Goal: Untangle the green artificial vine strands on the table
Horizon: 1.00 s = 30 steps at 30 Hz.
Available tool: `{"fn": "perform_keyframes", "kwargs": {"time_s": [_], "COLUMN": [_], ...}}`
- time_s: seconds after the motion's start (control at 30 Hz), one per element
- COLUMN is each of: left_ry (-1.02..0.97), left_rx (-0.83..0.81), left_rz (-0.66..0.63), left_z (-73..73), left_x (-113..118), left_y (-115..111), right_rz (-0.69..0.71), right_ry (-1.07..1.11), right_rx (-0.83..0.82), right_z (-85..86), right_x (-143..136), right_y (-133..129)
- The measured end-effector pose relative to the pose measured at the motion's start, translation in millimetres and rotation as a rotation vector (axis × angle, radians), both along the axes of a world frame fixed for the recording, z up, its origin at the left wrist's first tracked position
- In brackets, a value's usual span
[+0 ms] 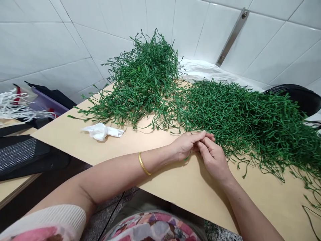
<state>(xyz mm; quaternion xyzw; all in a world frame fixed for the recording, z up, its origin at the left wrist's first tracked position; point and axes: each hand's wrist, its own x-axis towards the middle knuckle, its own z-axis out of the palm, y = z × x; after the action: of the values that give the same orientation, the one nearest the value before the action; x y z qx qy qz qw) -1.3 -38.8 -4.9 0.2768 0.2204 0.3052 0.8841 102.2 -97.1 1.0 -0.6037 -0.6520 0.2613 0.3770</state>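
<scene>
My left hand point(186, 144) and my right hand point(215, 159) meet over the table, their fingers closed and pinched together. A thin green plastic stem point(187, 158) shows just below my left palm; most of it is hidden by the fingers. Right behind my hands spreads a tangled heap of green artificial plant stems point(220, 107) with small forked tips. A taller pile of the same stems point(150, 70) rises at the back left. My right hand lies close to the front edge of the heap.
A crumpled white plastic bag point(101, 132) lies left on the tan tabletop point(170, 182). White stringy pieces point(17, 105) and dark bags stand beyond the table's left edge. A black round object point(298, 95) sits at the right against the tiled wall point(120, 16), which carries a metal bracket point(232, 36).
</scene>
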Motion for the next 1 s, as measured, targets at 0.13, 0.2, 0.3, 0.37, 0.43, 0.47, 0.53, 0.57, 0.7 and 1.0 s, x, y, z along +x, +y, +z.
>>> {"fn": "perform_keyframes", "kwargs": {"time_s": [0.13,0.2,0.3,0.37,0.43,0.47,0.53,0.57,0.7,1.0], "left_ry": [-0.057,-0.043,0.002,0.028,0.045,0.049,0.033,0.015,-0.056,-0.103], "left_rx": [-0.121,-0.182,-0.244,-0.277,-0.293,-0.294,-0.290,-0.288,-0.229,0.073], "left_rz": [0.004,0.017,0.014,0.007,0.024,0.040,0.068,0.075,0.033,-0.026], "left_z": [2.9,5.5,8.3,8.5,7.4,6.5,4.2,3.0,-1.4,-1.5], "left_x": [0.8,0.3,-1.4,-2.8,-4.2,-4.7,-5.8,-6.3,-6.6,-1.6], "left_y": [2.3,2.8,3.2,4.2,6.3,7.9,11.9,14.1,18.0,2.3], "right_rz": [-0.016,-0.007,0.029,0.091,0.154,0.167,0.141,0.102,-0.094,-0.089], "right_ry": [-0.047,-0.112,-0.227,-0.288,-0.285,-0.246,-0.104,-0.011,0.344,0.438], "right_rx": [-0.031,0.000,0.102,0.163,0.179,0.170,0.136,0.116,0.014,-0.061], "right_z": [0.6,-1.3,-5.7,-8.4,-9.9,-10.2,-10.2,-9.9,-8.7,-4.7], "right_x": [0.1,-0.4,-3.1,-4.9,-5.1,-4.5,-2.3,-1.0,1.7,-2.3], "right_y": [-0.3,-0.6,-1.8,-2.5,-2.5,-2.0,-0.1,1.2,6.5,4.8]}}
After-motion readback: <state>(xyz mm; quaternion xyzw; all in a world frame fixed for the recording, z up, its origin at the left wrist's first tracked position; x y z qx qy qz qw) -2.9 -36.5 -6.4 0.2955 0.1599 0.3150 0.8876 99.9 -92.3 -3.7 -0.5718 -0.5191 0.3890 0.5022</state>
